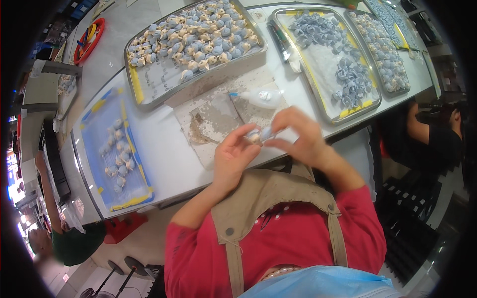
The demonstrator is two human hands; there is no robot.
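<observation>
Above the near edge of the table, my two hands meet around a small cream and blue-grey piece [255, 137]. My left hand [234, 153] pinches its cream part between thumb and fingers. My right hand [302, 136], slightly blurred, closes its thumb and fingers on a blue-grey curved shell [267, 132] at the piece's right side. How the two parts join is hidden by the fingers. Just beyond the hands, a translucent squeeze bottle [266, 98] with a blue tip lies on a worn, stained board [213, 116].
A large metal tray [141, 97] of cream and blue-grey pieces stands at the back. Right of it are a tray [325, 111] of loose blue-grey shells and another filled tray [397, 92]. A blue tray [94, 144] holds several pieces at left. Other people sit at both sides.
</observation>
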